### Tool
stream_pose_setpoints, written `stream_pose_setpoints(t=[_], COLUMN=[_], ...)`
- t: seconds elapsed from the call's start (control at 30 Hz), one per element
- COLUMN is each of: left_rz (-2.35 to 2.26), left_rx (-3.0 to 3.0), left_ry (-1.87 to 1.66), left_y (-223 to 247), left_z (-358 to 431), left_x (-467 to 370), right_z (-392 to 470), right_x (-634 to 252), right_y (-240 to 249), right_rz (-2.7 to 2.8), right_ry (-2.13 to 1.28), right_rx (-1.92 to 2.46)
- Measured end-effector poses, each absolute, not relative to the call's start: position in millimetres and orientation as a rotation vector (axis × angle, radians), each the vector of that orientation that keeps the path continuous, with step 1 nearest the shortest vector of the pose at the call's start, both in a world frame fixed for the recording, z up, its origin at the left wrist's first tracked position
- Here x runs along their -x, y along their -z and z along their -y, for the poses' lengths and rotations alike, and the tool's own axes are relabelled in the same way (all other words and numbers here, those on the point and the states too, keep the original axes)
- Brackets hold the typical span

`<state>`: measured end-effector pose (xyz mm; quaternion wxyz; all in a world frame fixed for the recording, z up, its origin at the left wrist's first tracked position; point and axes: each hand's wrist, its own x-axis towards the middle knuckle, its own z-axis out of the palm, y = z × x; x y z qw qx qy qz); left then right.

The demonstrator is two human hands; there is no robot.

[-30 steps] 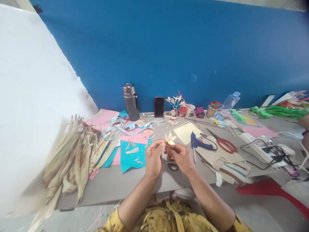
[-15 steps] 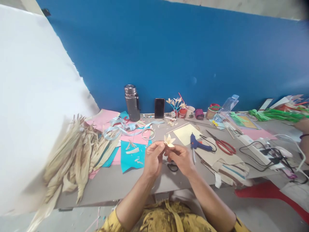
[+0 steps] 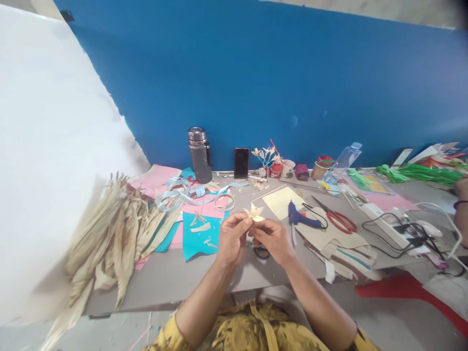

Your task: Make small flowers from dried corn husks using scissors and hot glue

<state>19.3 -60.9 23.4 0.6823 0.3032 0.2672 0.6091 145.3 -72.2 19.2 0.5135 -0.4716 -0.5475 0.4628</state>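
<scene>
A small cream-coloured flower [image 3: 255,212], its pointed petals spread, is held above the table between both hands. My left hand [image 3: 233,234] pinches its base from the left. From the right, the fingertips of my right hand [image 3: 273,237] close on the base too; the stem end is hidden behind the fingers. Below the hands lies a dark ring-shaped object [image 3: 262,253], perhaps a scissor handle. A blue glue gun [image 3: 305,218] rests right of my right hand, and red-handled scissors [image 3: 338,219] lie beyond it. Similar flowers [image 3: 268,156] stand in a small red pot at the back.
Dried corn husks [image 3: 117,239] heap at the left. A steel flask [image 3: 200,156] and a phone [image 3: 241,163] stand against the blue wall. Blue ribbon [image 3: 175,195] and blue paper [image 3: 197,246] lie nearby. A power strip [image 3: 387,226] with cables sits right, near another person's arm [image 3: 461,204].
The flower has turned and tilted slightly to the left between my fingertips. Both hands stay almost where they were, and the things on the table have not moved.
</scene>
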Motion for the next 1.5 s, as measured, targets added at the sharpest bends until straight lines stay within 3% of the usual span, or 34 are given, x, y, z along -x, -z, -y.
stream_pose_setpoints(t=[0.9,1.5], left_rz=[-0.565,-0.634], left_rx=[-0.851,-0.718], left_ry=[-1.365,-1.420], left_y=[-12.6,-9.5], left_z=[51.6,51.5], left_x=[-4.9,-6.7], right_z=[72.2,74.2], right_x=[-143.8,-141.0], right_y=[-7.9,-13.1], right_rz=[1.458,1.373], right_ry=[-0.885,-1.044], right_rx=[1.065,1.136])
